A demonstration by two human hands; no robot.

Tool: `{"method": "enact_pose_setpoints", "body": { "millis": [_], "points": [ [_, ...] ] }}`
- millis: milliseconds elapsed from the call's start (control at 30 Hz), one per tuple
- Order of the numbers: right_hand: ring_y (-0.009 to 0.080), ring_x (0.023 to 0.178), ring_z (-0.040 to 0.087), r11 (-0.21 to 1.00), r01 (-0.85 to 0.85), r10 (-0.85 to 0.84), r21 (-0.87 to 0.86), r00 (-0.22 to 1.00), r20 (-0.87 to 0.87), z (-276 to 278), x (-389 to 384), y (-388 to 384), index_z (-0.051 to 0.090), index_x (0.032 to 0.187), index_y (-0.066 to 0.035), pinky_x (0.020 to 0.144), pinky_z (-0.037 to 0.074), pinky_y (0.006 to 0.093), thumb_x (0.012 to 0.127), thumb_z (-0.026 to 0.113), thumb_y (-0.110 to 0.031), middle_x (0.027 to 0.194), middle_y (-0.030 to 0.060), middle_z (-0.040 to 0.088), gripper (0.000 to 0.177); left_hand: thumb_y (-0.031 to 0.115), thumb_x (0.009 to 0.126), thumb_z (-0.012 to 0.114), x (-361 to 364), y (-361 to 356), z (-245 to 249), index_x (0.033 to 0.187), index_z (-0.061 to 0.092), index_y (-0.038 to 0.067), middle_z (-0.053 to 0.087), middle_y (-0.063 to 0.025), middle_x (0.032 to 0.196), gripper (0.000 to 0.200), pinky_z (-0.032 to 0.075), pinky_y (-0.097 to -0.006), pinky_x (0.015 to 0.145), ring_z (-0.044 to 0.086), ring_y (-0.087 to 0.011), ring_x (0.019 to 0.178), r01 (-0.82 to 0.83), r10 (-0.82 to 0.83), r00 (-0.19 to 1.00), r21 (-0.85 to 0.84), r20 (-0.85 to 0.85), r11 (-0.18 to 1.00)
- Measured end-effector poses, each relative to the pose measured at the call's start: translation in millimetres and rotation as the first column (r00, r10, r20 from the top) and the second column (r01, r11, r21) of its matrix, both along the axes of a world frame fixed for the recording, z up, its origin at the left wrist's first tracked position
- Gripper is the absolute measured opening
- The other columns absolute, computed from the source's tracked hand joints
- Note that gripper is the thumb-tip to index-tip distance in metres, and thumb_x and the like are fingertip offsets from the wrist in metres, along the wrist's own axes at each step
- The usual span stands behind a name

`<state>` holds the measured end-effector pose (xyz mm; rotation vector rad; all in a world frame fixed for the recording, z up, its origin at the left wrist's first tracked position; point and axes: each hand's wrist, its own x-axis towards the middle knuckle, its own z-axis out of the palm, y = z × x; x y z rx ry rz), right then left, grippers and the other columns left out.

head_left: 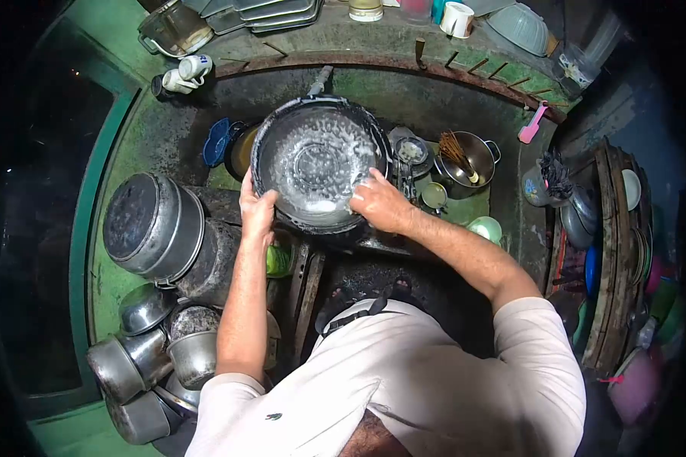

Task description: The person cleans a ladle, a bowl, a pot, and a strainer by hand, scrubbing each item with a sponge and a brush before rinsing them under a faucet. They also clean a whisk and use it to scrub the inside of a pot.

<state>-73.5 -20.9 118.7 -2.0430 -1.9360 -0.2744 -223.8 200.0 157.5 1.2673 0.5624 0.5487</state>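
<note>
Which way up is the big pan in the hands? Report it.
Mouth up. The pan shows its foam-streaked inside to the camera; the left hand holds its near rim and the right hand rests on its inner wall.

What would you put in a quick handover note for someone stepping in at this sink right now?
Left hand: grip on the near-left rim of the big dark pan, which sits below the tap.
Right hand: pressed inside the pan at its right side; whether it holds a scrubber is unclear.
Done: the pan's inside is covered in suds.
Left: suds not yet rinsed. Steel pots are stacked to the left.
</note>
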Motion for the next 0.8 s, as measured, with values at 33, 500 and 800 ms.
{"method": "enact_pose_setpoints", "body": {
  "millis": [33,500,800],
  "points": [
    [0.0272,0.095,0.060,0.999,-0.028,0.029,0.030,0.998,-0.049,0,-3,3,0.062,0.091,-0.011,0.097,0.040,0.0525,0.072,0.063,-0.008,0.089,0.0066,0.060,0.019,-0.009,0.072,0.049,1,7,-24,0.144,0.033,0.009,0.053,-0.0129,0.130,0.076,0.050,-0.0332,0.092,0.058,-0.0230,0.109,-0.124,0.125,0.992,0.020,-0.012,0.992],
    [0.0307,0.090,0.062,0.997,-0.049,0.040,-0.053,0.984,-0.171,33,-45,14,0.061,0.092,-0.008,0.102,0.037,0.0566,0.079,0.061,-0.018,0.086,0.0102,0.060,0.016,-0.008,0.075,0.050,-12,-60,-17,0.129,0.041,-0.003,0.058,-0.0187,0.111,0.056,0.059,-0.0501,0.075,0.064,-0.0324,0.095,-0.025,0.043,0.999,-0.492,0.026,0.870],
    [0.0353,0.128,0.046,0.732,0.215,-0.214,-0.647,0.973,0.081,55,-4,15,0.065,0.111,-0.002,0.113,0.024,0.0502,0.081,0.057,-0.019,0.125,0.0272,0.056,0.036,-0.020,0.071,0.042,-12,-45,-11,0.144,0.027,0.018,0.051,-0.0118,0.125,0.083,0.055,-0.0459,0.085,0.057,-0.0293,0.108,-0.045,0.089,0.988,-0.320,0.123,0.946]
  ]
}}
